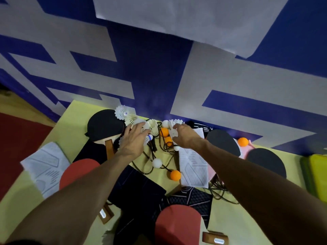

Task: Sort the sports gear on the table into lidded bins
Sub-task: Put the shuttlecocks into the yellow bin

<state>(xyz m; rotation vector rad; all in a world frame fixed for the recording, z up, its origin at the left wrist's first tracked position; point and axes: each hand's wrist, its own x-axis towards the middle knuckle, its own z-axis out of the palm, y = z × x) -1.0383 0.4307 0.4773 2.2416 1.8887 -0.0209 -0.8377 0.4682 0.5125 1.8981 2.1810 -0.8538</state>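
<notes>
Evidently the step in hand is the gathering of shuttlecocks at the far edge of the table (74, 119), hard against the blue and white wall; both arms reach over the clutter toward them. The left hand (131, 140) lies spread, fingers loosely open, over a cluster of shuttlecocks (130, 119); one blue-banded shuttlecock (148, 138) sits under its fingertips, though whether it is truly gripped I cannot tell. The right hand (184, 137) is curled about a white shuttlecock (172, 129), thumb and fingers closing on its skirt; it seems to have hold of it.

The next move, I judge, calls for closing both hands gently on the feathers, lifting clear of the dark cord (154, 165) that loops between the balls, and carrying the catch to a bin; only a yellow-green container (316, 174) shows at the right edge, its lid unclear.

Counted: shuttlecocks, about six, the heap too tangled to be sure; orange balls (175, 175), four; white balls (157, 163), three visible; paddles, five, two red-faced (177, 225) and three black-faced (104, 124); white printed cloths (193, 167), two or three; dark garments lie between.
</notes>
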